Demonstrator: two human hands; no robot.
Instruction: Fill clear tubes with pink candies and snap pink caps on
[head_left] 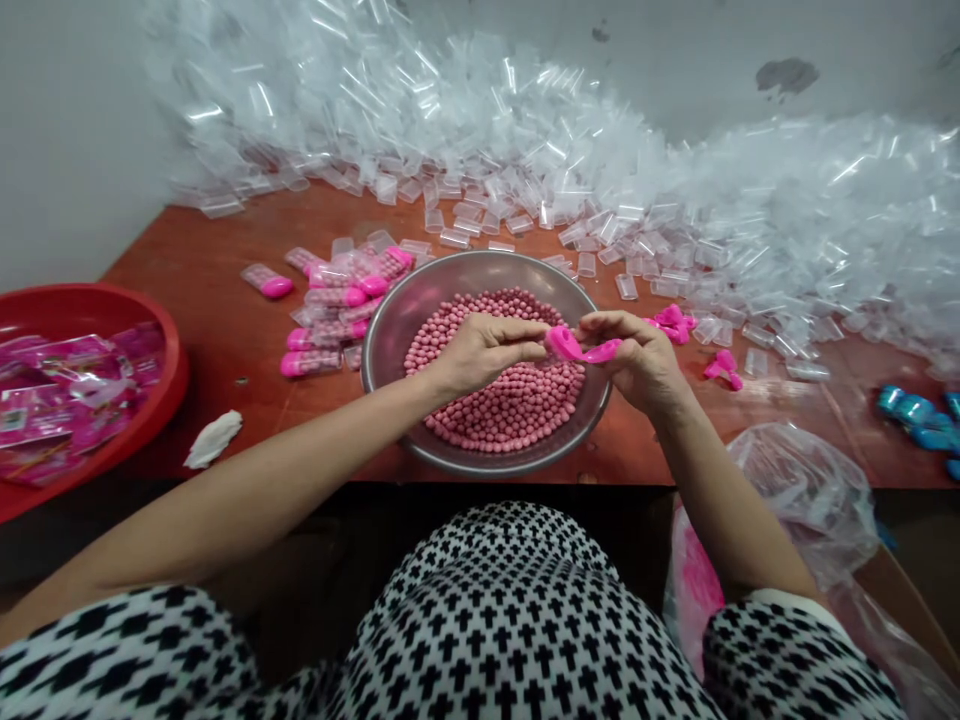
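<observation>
Over a steel bowl (394, 395) heaped with pink round balls (499, 420), I hold a bright pink plastic piece (574, 347) with rounded ends in both hands. My left hand (491, 350) pinches its left end, fingers pressed together and pointing right. At the other end, the thumb and fingers of my right hand (641, 360) are closed on it. Just beyond my right hand lie similar pink plastic pieces (675, 323). To the left of the bowl is a pile of clear tubes with pink ends (326, 330), filled with balls.
Clear plastic tubes (480, 130) form a large heap along the wall. A red basin (176, 370) of pink packets stands at left, near a crumpled white scrap (214, 440). Blue shiny pieces (919, 415) lie at right, beyond a clear plastic bag (802, 490) at the edge.
</observation>
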